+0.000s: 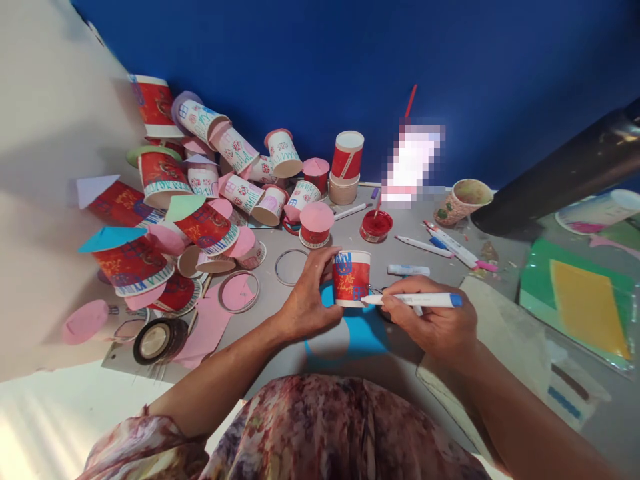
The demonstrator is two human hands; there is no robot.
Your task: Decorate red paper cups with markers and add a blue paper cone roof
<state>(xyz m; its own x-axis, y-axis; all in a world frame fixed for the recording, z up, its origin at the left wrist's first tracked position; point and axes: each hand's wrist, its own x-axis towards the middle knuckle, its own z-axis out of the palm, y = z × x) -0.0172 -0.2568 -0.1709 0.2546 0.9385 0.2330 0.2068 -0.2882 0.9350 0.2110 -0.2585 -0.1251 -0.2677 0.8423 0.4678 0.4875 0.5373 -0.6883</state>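
Note:
My left hand (311, 299) grips a red paper cup (353, 283) by its rim and base from the left side. Blue marker drawings show on the cup, one near the top and a small window shape low on the right. In my right hand (440, 317) is a white marker pen (420, 301) with a blue end, held nearly level. Its tip points left and is at the lower right of the cup; whether it touches cannot be told. A white pen cap (408, 270) lies just beyond my right hand. Under the cup lies blue paper (367, 340) with a round cut-out.
Decorated paper cups with paper cone tops, such as a red one (134, 267), pile up at the left. A red paint pot (376, 225), loose markers (453, 245), a metal ring (293, 268) and a tape roll (156, 340) lie around. Coloured sheets (550, 287) sit at the right.

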